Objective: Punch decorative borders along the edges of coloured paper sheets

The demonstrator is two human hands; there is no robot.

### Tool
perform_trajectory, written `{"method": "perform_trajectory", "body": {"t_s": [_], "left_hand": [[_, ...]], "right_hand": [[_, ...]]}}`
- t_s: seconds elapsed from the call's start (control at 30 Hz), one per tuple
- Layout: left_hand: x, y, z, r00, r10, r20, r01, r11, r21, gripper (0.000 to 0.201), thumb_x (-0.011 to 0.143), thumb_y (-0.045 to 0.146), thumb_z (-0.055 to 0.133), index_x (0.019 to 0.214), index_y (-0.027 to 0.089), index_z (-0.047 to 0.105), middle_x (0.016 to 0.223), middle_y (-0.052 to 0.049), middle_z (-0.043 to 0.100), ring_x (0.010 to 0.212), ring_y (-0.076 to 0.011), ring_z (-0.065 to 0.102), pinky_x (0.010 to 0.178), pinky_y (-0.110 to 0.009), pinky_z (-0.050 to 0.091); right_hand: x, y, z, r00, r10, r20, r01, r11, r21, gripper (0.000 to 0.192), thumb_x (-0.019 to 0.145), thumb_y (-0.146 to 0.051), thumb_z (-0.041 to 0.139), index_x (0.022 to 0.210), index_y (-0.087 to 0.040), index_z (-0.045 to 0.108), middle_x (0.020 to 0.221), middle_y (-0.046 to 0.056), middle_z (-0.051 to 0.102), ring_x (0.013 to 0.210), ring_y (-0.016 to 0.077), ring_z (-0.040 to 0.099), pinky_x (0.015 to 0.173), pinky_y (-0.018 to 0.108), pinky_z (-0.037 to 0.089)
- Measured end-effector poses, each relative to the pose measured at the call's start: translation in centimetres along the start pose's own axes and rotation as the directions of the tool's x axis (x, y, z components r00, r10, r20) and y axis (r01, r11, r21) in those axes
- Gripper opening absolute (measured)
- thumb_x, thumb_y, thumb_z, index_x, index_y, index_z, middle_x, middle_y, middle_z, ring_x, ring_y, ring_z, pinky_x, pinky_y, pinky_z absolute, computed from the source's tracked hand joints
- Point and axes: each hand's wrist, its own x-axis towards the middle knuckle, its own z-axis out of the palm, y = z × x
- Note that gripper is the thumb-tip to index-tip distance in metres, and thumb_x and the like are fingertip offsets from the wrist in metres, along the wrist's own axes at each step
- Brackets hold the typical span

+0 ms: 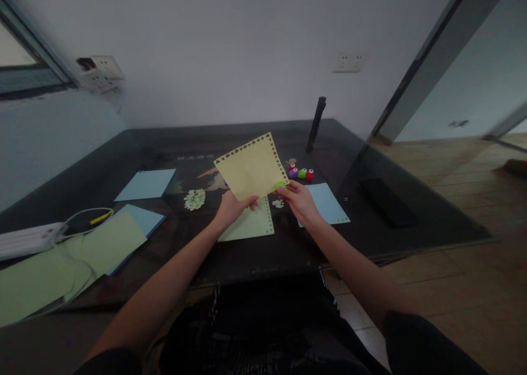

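A pale yellow sheet of paper [249,166] is held up and tilted above the table, with small punched shapes along its upper and right edges. My left hand [234,207] pinches its lower edge, thumb on top. At the sheet's right corner, my right hand [300,199] is closed around a small green craft punch [280,185], mostly hidden by the fingers. Under the hands lies a pale green sheet [251,224] with holes along its right edge. Small paper cut-outs [278,203] lie beside it, and a larger pile of cut-outs [195,199] sits to the left.
Several colourful punches [302,173] stand behind my right hand, near a blue sheet [325,202]. Farther right is a black phone-like slab [387,202]. A black upright stick [316,123] stands at the back. Leftward are another blue sheet [147,184], stacked paper and a white power strip [31,240].
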Motion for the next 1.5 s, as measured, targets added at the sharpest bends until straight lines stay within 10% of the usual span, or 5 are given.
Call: {"method": "perform_trajectory", "body": {"t_s": [1.5], "left_hand": [[-0.8, 0.9, 0.4, 0.998, -0.037, -0.057, 0.033, 0.997, -0.077, 0.027, 0.077, 0.037, 0.062, 0.083, 0.011, 0.067, 0.075, -0.010, 0.072, 0.076, -0.0216, 0.067, 0.077, -0.032, 0.052]], "right_hand": [[0.2, -0.8, -0.6, 0.995, -0.090, 0.038, 0.090, 0.996, -0.005, 0.030, 0.056, -0.035, 0.080, 0.080, -0.021, 0.068, 0.083, 0.002, 0.068, 0.076, 0.0170, 0.060, 0.080, 0.035, 0.047]]}}
